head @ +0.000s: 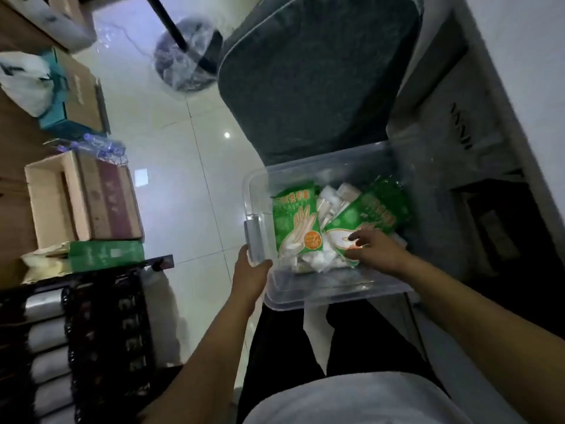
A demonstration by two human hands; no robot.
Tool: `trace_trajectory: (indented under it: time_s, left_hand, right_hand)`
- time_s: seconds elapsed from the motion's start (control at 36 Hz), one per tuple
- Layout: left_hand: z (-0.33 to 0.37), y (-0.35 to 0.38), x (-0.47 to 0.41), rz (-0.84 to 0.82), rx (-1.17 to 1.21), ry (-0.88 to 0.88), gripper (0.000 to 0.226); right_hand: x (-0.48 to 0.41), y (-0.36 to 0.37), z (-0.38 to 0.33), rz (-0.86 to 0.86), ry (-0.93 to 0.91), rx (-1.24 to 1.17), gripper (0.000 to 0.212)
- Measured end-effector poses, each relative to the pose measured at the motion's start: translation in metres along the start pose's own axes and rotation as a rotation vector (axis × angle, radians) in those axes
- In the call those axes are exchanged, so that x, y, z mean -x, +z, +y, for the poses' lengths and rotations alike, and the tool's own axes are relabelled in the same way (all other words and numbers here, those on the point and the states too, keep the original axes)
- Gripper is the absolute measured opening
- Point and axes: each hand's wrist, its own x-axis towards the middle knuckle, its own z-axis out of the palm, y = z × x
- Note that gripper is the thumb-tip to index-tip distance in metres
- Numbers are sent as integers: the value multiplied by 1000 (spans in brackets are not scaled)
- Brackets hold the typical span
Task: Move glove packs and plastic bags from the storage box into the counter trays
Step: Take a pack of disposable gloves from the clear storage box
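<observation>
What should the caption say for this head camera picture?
Left hand grips clear storage box; right hand reaches green glove packs.

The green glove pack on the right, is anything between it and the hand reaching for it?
Nothing visible. The right hand is inside the open storage box, its fingers already on the green glove pack.

storage box (318,289): clear plastic, open | glove packs (298,221) (371,214): two, green, hand print, leaning inside on white plastic bags (331,198), piled between and under
</observation>
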Motion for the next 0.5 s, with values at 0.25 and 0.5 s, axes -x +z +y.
trace_trajectory:
  time_s: [0.25, 0.5]
  left_hand:
    - [-7, -14, -46, -99, 112, -22, 56]
    - [-18, -39, -71, -215, 194, -87, 61]
  right_hand:
    - [-66, 54, -47, 165, 311, -281, 62]
    - [-130, 95, -81, 256, 402, -457, 75]
